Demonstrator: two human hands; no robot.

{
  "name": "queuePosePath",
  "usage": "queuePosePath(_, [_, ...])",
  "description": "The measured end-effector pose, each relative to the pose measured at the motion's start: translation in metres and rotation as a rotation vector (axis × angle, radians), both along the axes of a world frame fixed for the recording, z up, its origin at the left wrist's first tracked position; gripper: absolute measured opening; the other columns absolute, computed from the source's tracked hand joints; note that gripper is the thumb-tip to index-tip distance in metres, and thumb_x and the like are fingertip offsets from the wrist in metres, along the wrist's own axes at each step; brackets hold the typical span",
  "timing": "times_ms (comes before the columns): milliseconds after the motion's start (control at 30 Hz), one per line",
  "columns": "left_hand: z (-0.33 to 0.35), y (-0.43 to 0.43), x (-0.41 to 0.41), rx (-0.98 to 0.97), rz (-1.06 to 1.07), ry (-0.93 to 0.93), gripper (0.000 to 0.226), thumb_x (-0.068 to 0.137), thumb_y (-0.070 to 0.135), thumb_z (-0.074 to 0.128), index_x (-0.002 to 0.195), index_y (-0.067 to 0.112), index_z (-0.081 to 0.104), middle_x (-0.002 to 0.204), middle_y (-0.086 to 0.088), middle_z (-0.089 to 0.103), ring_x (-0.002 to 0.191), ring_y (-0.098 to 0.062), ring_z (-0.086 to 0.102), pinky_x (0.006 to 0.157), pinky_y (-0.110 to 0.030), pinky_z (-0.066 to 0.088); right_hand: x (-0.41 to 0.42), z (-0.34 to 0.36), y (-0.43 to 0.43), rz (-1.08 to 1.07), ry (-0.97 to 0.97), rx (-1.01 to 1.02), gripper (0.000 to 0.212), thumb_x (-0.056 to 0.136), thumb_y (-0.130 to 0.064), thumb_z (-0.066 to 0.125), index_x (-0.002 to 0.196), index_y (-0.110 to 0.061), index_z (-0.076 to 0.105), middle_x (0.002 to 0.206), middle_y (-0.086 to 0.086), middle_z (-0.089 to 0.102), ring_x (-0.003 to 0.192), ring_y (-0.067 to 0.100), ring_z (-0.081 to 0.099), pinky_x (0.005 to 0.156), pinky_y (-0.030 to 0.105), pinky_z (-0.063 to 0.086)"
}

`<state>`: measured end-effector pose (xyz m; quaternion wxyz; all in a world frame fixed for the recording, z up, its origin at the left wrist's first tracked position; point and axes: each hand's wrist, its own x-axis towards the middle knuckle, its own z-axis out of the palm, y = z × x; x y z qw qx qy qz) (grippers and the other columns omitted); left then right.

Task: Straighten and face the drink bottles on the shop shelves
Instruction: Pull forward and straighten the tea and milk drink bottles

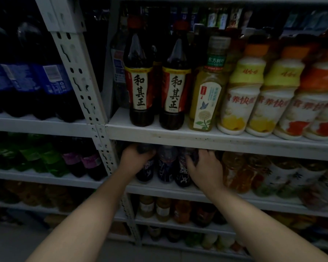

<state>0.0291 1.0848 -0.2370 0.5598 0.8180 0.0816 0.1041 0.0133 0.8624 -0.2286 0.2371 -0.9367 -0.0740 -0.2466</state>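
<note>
Caps of the dark bottles hide behind the shelf board, labels too blurred to read

Exposure: dim overall; underexposed, with a cool grey cast.
Light source: not in view; direction cannot be told.
Brightest zone: front edge of the upper shelf and the labels of the two tall dark bottles, which are legible.
Shadow: deep beneath that shelf; the left hand and right hand, curled on the small dark bottles, lose finger outline.
Darkest zone: cola bottles, upper left, near black.
Glare: faint highlights on the cola bottle shoulders.
Blur: pale bottles at right are smeared; lower shelves are soft.
Distortion: wide-angle; the shelf upright leans and the shelf lines slope.
</note>
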Motion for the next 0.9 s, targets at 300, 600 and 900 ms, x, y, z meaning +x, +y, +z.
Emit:
queuePosePath(300, [0.014,0.022,-0.007,-0.078,-0.223,0.123,0.037,0.084,0.031,0.071,0.118,0.031,0.055,0.107,0.017,0.061,0.098,0.001,0.060,0.072,-0.011,0.046,-0.004,-0.006,0.039,0.182,0.013,0.004,0.043,0.088,-0.037,0.058,0.122,-0.010,0.053,0.110,0.011,0.058,0.089,0.029,0.061,0.060,0.036,0.052])
queuePosePath(600, [0.009,0.018,-0.007,0.055,-0.135,0.063,0.033,0.080,0.033,0.074,0.106,0.036,0.054,0.095,0.021,0.056,0.088,0.001,0.054,0.068,-0.008,0.039,0.038,0.013,0.075,0.145,0.490,0.150,0.048,0.089,-0.055,0.050,0.118,-0.018,0.058,0.112,0.009,0.063,0.104,0.030,0.057,0.077,0.031,0.043])
queuePosePath(900, [0.004,0.028,-0.003,0.004,-0.149,0.069,0.034,0.082,0.032,0.072,0.111,0.036,0.055,0.094,0.028,0.054,0.082,0.014,0.050,0.063,-0.002,0.038,0.034,0.027,0.063,0.354,0.708,0.388,0.019,0.093,-0.031,0.053,0.097,-0.014,0.061,0.080,0.004,0.064,0.061,0.011,0.056,0.040,0.015,0.040])
